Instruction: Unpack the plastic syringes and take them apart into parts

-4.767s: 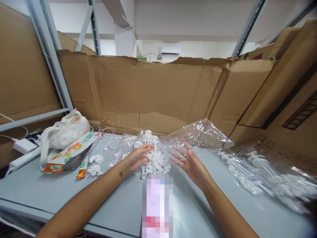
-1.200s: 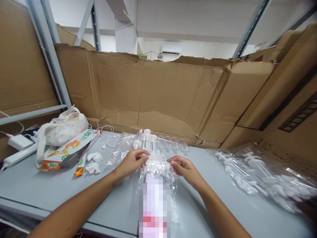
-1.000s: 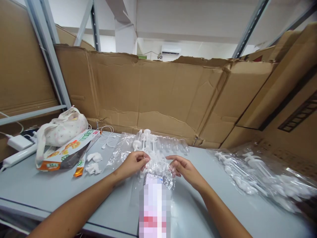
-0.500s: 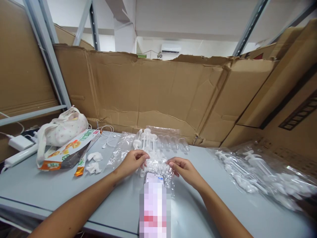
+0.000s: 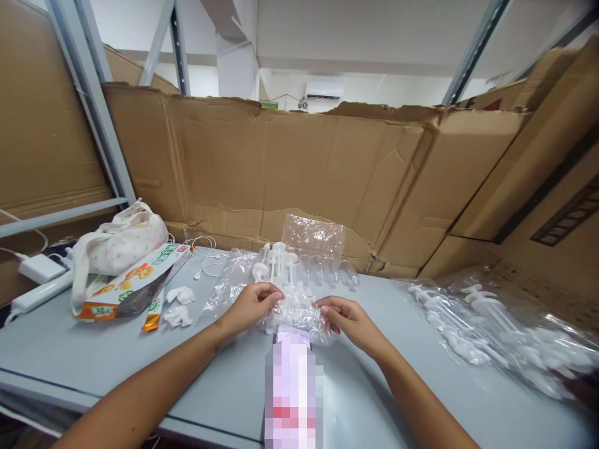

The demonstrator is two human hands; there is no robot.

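My left hand (image 5: 250,304) and my right hand (image 5: 347,318) both pinch a clear plastic bag (image 5: 299,305) filled with small white plastic parts, on the grey table (image 5: 84,349). The bag's far flap (image 5: 312,237) stands up behind my hands. Just beyond it stand several white plunger pieces (image 5: 276,265) and a row of clear tubes (image 5: 330,269).
A blurred phone (image 5: 292,393) lies near my hands. At the left are a white cloth pouch (image 5: 119,243), a snack packet (image 5: 126,284), crumpled tissues (image 5: 180,305), earphones (image 5: 206,259) and a charger (image 5: 40,268). More bagged white parts (image 5: 491,330) lie at the right. Cardboard walls (image 5: 290,168) surround the table.
The open pile of white parts is now inside the clear bag held by both hands. In the last half second the bag's far flap has risen upright behind the hands.
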